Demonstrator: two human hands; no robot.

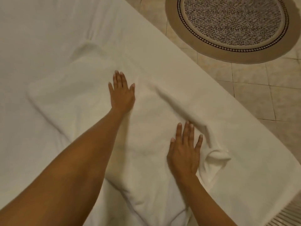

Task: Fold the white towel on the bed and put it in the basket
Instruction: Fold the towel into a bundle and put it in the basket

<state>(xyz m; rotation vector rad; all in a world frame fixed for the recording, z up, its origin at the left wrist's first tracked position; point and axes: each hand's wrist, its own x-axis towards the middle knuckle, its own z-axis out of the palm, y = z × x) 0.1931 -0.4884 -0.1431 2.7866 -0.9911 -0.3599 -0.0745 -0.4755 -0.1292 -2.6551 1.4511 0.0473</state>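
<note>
White towel lies spread across the bed, from mid-left of the frame down to lower centre, thick and creased, with a ridge and a curled corner at lower right. The left hand lies flat on it at centre, fingers open. The right hand presses flat, fingers spread, lower right. A round rug sits on the tiled floor, upper right.
</note>
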